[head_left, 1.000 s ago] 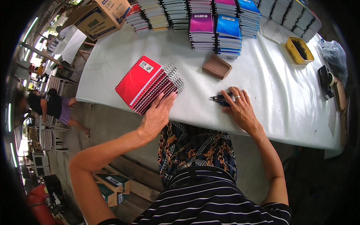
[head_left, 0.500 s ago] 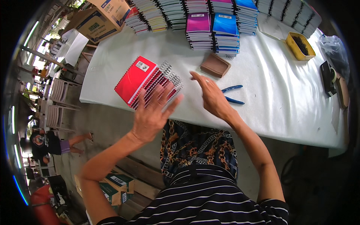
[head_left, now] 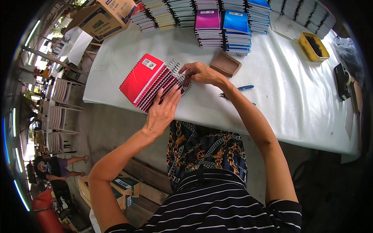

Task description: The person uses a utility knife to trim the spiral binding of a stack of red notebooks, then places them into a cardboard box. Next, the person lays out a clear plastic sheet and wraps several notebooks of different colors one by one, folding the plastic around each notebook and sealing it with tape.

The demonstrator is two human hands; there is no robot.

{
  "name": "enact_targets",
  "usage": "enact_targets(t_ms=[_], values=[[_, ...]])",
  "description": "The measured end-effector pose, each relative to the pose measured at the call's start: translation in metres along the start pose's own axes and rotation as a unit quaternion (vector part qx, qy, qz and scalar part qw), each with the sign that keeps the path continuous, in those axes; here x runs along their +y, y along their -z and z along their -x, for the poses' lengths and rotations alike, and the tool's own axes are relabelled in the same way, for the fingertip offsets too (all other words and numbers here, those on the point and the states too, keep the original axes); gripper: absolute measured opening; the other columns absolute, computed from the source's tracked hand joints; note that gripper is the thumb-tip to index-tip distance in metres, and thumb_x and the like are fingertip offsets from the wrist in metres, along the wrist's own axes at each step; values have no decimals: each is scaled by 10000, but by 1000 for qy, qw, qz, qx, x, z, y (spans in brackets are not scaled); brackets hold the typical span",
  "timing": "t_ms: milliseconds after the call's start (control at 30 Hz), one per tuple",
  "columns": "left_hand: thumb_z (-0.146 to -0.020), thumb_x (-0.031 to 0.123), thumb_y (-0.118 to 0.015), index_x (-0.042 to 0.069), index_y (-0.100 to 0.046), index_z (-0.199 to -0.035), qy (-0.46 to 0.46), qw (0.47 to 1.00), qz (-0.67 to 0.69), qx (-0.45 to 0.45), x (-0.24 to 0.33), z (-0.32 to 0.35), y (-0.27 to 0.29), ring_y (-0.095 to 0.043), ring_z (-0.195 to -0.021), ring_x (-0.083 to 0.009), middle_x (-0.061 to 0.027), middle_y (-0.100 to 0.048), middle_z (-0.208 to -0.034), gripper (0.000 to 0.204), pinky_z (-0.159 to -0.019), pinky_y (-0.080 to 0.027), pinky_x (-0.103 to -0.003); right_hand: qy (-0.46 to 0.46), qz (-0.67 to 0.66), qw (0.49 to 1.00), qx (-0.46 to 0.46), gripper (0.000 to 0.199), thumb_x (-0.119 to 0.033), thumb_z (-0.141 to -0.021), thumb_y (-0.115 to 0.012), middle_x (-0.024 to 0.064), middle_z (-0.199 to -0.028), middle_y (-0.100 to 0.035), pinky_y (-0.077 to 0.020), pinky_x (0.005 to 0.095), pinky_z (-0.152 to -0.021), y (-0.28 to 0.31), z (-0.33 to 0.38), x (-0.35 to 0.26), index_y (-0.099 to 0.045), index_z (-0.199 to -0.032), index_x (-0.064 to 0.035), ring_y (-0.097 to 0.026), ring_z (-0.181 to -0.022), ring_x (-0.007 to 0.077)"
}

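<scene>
A fanned stack of red spiral notebooks [head_left: 143, 79] lies on the white-covered table, its wire coils sticking out toward the right. My left hand [head_left: 161, 113] rests on the lower part of the fan, fingers stretched flat over the bound edges. At the upper right of the fan, my right hand [head_left: 203, 73] has its thumb and fingers closed on the protruding end of a wire coil [head_left: 173, 65]; the exact grip is small and partly hidden. Blue-handled pliers [head_left: 245, 87] lie beneath my right forearm, which covers part of them.
A brown block [head_left: 225, 64] sits beyond my right hand. Purple notebooks [head_left: 208, 20], blue notebooks [head_left: 236, 22] and other stacks line the back. At right are a yellow tub [head_left: 314, 47] of small black pieces and a tape dispenser [head_left: 342, 82]. A cardboard box [head_left: 103, 25] stands back left.
My right hand has moved left to the coil ends and closed there. My left hand has come down flat on the notebooks. The right forearm now covers part of the pliers.
</scene>
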State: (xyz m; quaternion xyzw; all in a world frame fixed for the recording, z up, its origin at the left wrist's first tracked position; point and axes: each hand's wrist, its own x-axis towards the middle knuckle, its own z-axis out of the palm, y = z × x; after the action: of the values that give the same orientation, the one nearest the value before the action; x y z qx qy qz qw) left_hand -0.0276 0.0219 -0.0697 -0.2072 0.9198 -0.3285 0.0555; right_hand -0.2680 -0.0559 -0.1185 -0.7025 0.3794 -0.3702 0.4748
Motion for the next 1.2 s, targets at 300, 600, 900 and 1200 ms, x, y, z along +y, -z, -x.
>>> enact_targets(t_ms=[300,600,900,1200], values=[[-799,151,-566,60,-512,-1362,-5,1000,15,-13,-2,6,-7,-250,-1440,-250,-21,-419,-1478,572,-1175,-101,-540,-2,77,997,-32,411,4,-807,-541,131,-937,-680,-483,314,-793,1,10,2,-552,-1218,0,-634,-919,195],[-812,494,-649,34,-436,-1408,141,965,193,112,-80,-61,50,-200,-1440,-366,-102,-323,-1534,782,-1120,-160,-603,-100,529,837,96,631,-280,-868,-653,126,-1421,-400,-220,548,-1150,23,191,-22,-398,-1404,-66,-330,-1357,325],[-805,675,-576,-30,-602,-1228,11,867,364,-340,-140,-112,23,-126,-1442,-431,-127,-417,-1477,823,-1109,-62,-656,-85,487,847,195,374,-240,-970,-507,178,-1193,-508,-390,485,-971,-1,174,-27,-482,-1273,-22,-509,-1085,282],[-864,350,-660,-27,-490,-1346,29,777,569,-268,-147,-133,40,-346,-1367,-392,-154,-416,-1471,635,-1123,-290,-445,-124,-593,792,66,807,-739,-894,-169,47,-789,-576,-484,311,-630,-91,73,-91,-568,-1008,-46,-552,-673,157]])
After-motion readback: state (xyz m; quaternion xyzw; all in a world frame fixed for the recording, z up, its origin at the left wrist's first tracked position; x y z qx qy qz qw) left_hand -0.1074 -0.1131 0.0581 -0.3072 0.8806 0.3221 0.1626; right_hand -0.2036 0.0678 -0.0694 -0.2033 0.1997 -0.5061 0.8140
